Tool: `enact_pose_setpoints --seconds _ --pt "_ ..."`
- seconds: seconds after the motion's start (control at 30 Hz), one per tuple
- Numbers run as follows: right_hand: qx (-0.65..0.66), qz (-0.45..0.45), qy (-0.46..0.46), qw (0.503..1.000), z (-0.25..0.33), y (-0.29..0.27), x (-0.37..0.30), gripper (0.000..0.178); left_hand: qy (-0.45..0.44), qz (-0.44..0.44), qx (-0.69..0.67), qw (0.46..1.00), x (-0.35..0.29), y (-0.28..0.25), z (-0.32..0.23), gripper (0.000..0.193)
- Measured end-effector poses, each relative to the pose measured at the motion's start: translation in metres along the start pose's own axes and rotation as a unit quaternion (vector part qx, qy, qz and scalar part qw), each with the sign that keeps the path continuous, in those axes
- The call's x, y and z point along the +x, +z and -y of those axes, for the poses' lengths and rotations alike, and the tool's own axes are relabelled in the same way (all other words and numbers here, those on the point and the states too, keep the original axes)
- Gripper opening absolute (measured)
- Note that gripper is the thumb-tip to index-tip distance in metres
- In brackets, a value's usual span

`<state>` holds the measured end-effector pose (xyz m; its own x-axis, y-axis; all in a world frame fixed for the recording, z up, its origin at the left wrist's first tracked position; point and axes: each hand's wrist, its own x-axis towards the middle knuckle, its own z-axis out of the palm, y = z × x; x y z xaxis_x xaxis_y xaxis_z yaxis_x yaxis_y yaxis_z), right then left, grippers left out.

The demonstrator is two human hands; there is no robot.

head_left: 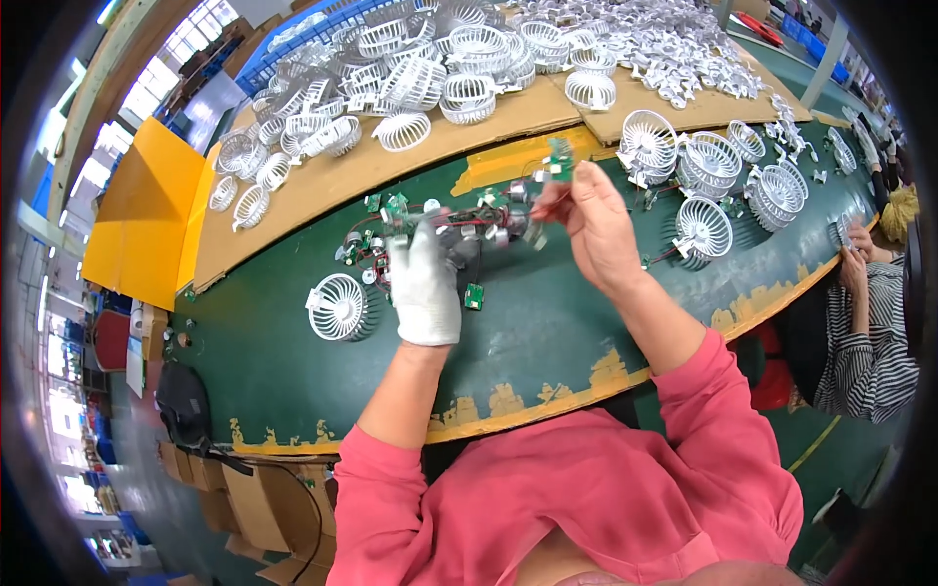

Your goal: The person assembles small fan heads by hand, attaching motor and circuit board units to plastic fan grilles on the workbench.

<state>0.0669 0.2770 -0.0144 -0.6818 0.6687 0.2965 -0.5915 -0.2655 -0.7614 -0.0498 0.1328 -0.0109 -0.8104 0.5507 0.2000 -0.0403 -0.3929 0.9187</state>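
My right hand (601, 230), bare, is closed in a pinch on a small green circuit board (560, 156) with red wires and a small metal part trailing from it; motion blurs these. My left hand (426, 293), in a white glove, reaches over a heap of small motors with wires and green boards (369, 256). Its fingertips are smeared, so what they hold, if anything, is unclear. A single green board (474, 296) lies by the glove's right side. Left of the glove, a white round fan guard (338, 307) rests on the green table (528, 342).
Cardboard sheets (293, 210) across the back bear a large pile of white fan guards (479, 54) and small white parts (674, 49). More guards (710, 163) stand at right, some with wires. A yellow panel (147, 225) rises at left. A co-worker's hands (856, 259) are at far right.
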Motion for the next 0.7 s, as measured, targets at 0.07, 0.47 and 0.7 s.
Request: enact_pose_setpoints --seconds 0.07,0.47,0.7 --pt "-0.039 0.020 0.101 0.994 -0.008 0.002 -0.003 0.017 -0.081 0.082 0.155 0.981 -0.003 0.001 0.000 0.025" --pt "-0.023 -0.026 0.141 0.989 -0.001 -0.002 -0.002 0.012 0.235 0.143 0.460 0.844 0.011 -0.019 -0.001 0.033" --pt "-0.153 -0.067 -0.034 0.985 0.029 -0.014 0.008 0.014 0.015 0.033 -0.081 0.996 0.001 -0.004 -0.027 0.034"
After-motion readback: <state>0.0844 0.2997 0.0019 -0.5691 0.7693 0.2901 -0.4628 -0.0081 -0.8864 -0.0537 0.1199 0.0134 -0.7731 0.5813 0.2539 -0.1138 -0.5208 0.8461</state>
